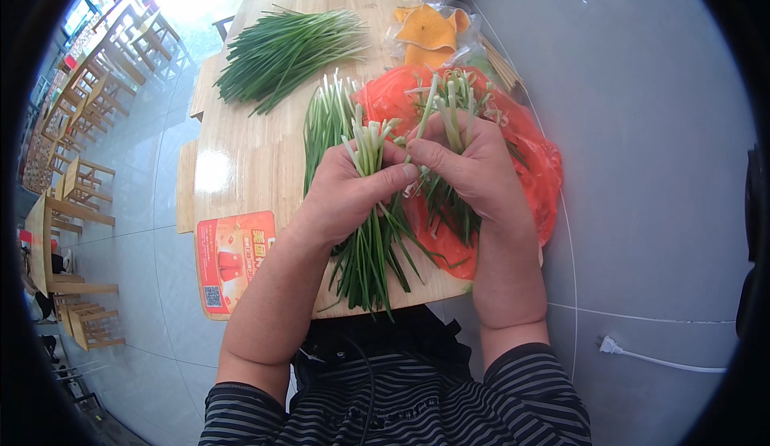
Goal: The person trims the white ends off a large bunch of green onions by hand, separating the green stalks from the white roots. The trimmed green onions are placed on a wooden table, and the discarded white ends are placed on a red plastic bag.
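Note:
My left hand (361, 184) grips a bunch of garlic chives (373, 253), pale stem ends up and green leaves hanging toward me over the table edge. Close beside it, my right hand (466, 160) holds a smaller bunch of chives (448, 199), with one stem pinched between thumb and forefinger. The fingertips of both hands nearly meet. Under my right hand spreads a red plastic bag (538, 175) with loose chive bits and trimmings on it. Behind my left hand lies another pile of chives (328, 121), white ends pointing away.
A large chive heap (289, 55) lies farther back on the wooden table (258, 157). An orange cloth (427, 31) sits on clear plastic near the right edge. A printed red-and-yellow mat (231, 262) lies at front left. Wooden stools (87, 181) stand leftward; a white plug (610, 345) is at right.

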`<state>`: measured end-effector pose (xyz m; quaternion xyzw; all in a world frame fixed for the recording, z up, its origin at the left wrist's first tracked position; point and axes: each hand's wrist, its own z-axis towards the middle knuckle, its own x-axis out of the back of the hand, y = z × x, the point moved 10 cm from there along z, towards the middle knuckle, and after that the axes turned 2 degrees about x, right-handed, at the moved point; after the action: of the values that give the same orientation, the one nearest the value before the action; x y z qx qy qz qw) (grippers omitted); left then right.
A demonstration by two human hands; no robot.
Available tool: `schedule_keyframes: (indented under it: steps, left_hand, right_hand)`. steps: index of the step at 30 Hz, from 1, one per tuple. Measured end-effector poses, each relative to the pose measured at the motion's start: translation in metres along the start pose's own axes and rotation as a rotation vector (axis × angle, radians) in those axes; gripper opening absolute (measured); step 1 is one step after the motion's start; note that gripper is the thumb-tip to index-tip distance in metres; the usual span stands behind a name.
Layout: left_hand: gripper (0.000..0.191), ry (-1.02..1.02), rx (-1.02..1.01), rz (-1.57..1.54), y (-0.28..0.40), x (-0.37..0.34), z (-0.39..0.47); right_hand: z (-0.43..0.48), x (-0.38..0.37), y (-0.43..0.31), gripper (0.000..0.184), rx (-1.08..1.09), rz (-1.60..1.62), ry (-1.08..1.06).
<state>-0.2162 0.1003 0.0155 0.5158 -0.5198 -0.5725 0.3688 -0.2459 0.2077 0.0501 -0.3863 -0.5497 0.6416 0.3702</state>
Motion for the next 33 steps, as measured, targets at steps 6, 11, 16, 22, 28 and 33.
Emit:
schedule_keyframes:
  steps: [6, 11, 16, 22, 28, 33]
  left_hand:
    - [0.011, 0.001, 0.023, -0.034, -0.001, 0.001, -0.001]
    - [0.013, -0.031, 0.036, -0.050, 0.000, -0.002, -0.002]
    - [0.013, -0.066, 0.046, -0.096, 0.001, -0.005, -0.002]
    - [0.017, -0.069, 0.053, -0.089, 0.000, -0.005, -0.002]
    - [0.017, -0.056, 0.057, -0.067, 0.000, -0.004, -0.001]
    - [0.017, -0.053, 0.067, -0.049, -0.001, -0.004, -0.002]
  right_hand:
    - [-0.002, 0.000, -0.001, 0.008, -0.018, 0.035, -0.022]
    - [-0.005, -0.003, -0.005, 0.007, -0.034, 0.082, -0.058]
    - [-0.006, -0.005, -0.008, 0.008, -0.034, 0.092, -0.102]
    - [-0.004, 0.023, -0.019, 0.006, 0.167, -0.248, 0.139]
    - [-0.009, 0.048, -0.037, 0.006, 0.367, -0.460, 0.364]
    - [-0.015, 0.071, -0.033, 0.007, 0.338, -0.393, 0.542]
